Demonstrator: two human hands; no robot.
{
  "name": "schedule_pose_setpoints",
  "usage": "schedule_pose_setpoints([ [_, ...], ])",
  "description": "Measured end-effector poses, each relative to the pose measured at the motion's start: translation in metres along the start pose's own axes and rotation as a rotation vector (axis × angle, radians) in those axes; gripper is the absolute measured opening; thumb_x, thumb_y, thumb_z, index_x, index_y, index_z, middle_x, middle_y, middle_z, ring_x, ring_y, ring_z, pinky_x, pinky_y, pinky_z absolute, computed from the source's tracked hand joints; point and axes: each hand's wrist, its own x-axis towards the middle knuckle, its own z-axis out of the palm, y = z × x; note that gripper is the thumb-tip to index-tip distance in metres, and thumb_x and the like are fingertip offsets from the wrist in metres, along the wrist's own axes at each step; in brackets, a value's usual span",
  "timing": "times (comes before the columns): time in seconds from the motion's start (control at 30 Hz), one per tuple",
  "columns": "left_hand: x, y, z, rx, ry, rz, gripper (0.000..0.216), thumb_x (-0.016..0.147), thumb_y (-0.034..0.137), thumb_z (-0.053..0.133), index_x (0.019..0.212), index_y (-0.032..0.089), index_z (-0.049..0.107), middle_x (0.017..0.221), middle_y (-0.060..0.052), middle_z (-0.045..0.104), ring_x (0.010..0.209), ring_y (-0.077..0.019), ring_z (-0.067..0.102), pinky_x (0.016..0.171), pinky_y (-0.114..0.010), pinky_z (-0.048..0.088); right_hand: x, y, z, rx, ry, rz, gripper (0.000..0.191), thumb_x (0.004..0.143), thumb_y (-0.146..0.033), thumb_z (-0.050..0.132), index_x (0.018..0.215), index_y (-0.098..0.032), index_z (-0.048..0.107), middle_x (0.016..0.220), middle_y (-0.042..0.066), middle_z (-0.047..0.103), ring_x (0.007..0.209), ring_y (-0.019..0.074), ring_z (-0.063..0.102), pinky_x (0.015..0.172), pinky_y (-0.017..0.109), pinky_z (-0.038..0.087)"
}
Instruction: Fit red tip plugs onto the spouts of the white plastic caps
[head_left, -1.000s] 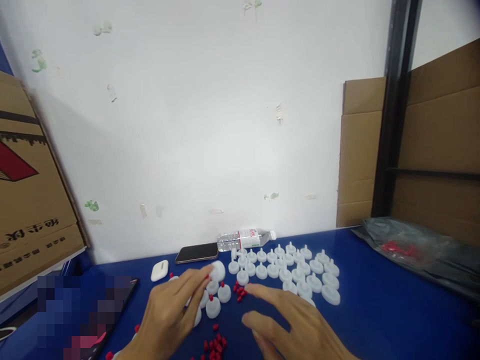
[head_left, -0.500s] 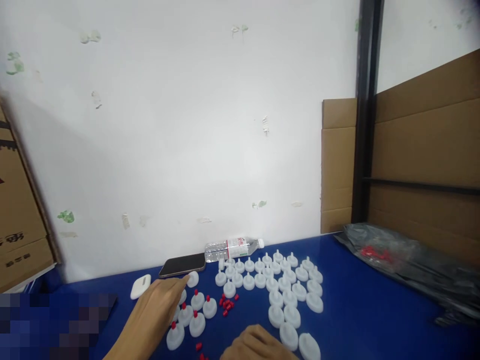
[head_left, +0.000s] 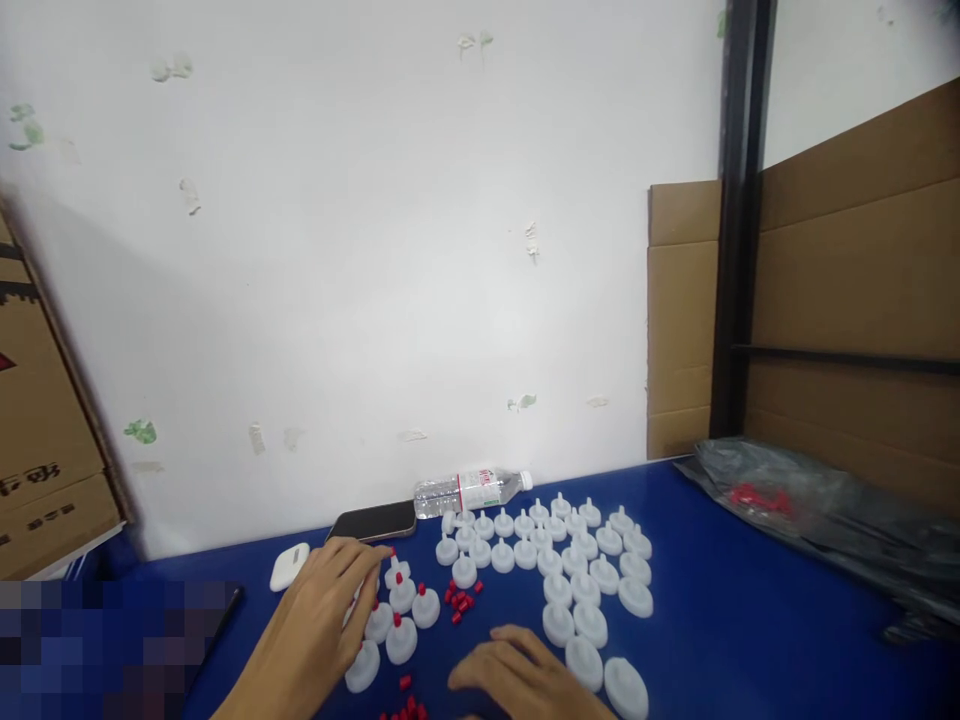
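Note:
Over the left cluster of white nozzle caps (head_left: 401, 640) with red tips, my left hand (head_left: 322, 610) is open, fingers apart. Its forefinger reaches the red tip of a rear nozzle cap (head_left: 397, 572) that stands on the table; whether it touches is unclear. My right hand (head_left: 517, 675) hovers low near the table's front, open, its fingers loosely bent and nothing visible in them. Beyond it lies a small pile of red tip caps (head_left: 461, 600); more red tip caps (head_left: 406, 708) are at the bottom edge. Many white nozzle caps (head_left: 555, 560) without red tips stand to the right.
Along the wall lie a clear bottle (head_left: 480, 490) on its side and a dark phone (head_left: 375, 520). A white earbud case (head_left: 289, 567) sits left of my left hand. A grey plastic bag (head_left: 810, 530) with red pieces lies at the right on the blue table (head_left: 720, 620).
My left hand has opened and drawn back from the rear nozzle cap, which now stands with a red tip showing. My right hand's fingers have spread slightly. The view has shifted a little.

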Motion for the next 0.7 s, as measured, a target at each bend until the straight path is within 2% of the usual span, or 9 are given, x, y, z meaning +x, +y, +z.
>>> schedule_pose_setpoints([
  [0.07,0.001,0.013,-0.006,-0.058,-0.01,0.036,0.023,0.105,0.024,0.048,0.12,0.023,0.066,0.105,-0.006,0.07,0.1,-0.0253,0.062,0.088,-0.038,0.05,0.003,0.002,-0.012,-0.064,-0.083,0.002,0.011,0.106,-0.036,0.057,0.109,-0.027,0.064,0.116,-0.001,0.072,0.105,0.014,0.07,0.109,0.032,0.047],
  [0.17,0.002,0.031,-0.008,-0.135,-0.048,0.112,0.024,0.106,0.016,0.045,0.115,0.023,0.065,0.102,-0.006,0.067,0.097,-0.0247,0.058,0.084,-0.037,0.048,0.008,0.004,-0.024,-0.136,-0.117,-0.007,0.026,0.102,-0.05,0.059,0.111,-0.026,0.063,0.125,0.006,0.07,0.119,0.0218,0.066,0.109,0.038,0.049],
  [0.33,0.002,0.043,-0.005,-0.15,-0.183,0.16,0.027,0.105,0.009,0.041,0.102,0.021,0.065,0.102,-0.006,0.065,0.096,-0.0249,0.055,0.083,-0.038,0.045,0.015,0.001,-0.037,-0.2,-0.26,-0.05,0.033,0.102,-0.055,0.056,0.114,-0.025,0.062,0.132,0.013,0.07,0.127,0.0297,0.063,0.102,0.05,0.055],
  [0.5,-0.002,0.043,-0.01,-0.091,-0.3,0.12,0.024,0.104,0.01,0.045,0.098,0.022,0.065,0.093,-0.003,0.066,0.091,-0.0246,0.058,0.09,-0.043,0.042,0.025,-0.006,-0.05,-0.239,-0.351,-0.127,0.031,0.105,-0.052,0.052,0.116,-0.025,0.062,0.131,0.012,0.071,0.126,0.0294,0.065,0.098,0.05,0.058],
  [0.6,-0.004,0.045,-0.015,-0.092,-0.399,0.076,0.026,0.104,0.013,0.044,0.095,0.022,0.066,0.089,-0.003,0.067,0.084,-0.0227,0.063,0.079,-0.036,0.043,0.028,-0.006,-0.052,-0.253,-0.332,-0.104,0.035,0.105,-0.054,0.051,0.118,-0.024,0.064,0.132,0.013,0.071,0.125,0.0298,0.066,0.097,0.048,0.059],
  [0.7,-0.005,0.05,-0.021,-0.053,-0.515,0.038,0.025,0.104,0.015,0.047,0.089,0.023,0.066,0.088,-0.002,0.072,0.078,-0.0222,0.068,0.068,-0.033,0.041,0.026,-0.003,-0.051,-0.27,-0.29,-0.065,0.041,0.104,-0.055,0.051,0.128,-0.023,0.063,0.134,0.014,0.069,0.127,0.0301,0.065,0.098,0.047,0.058],
])
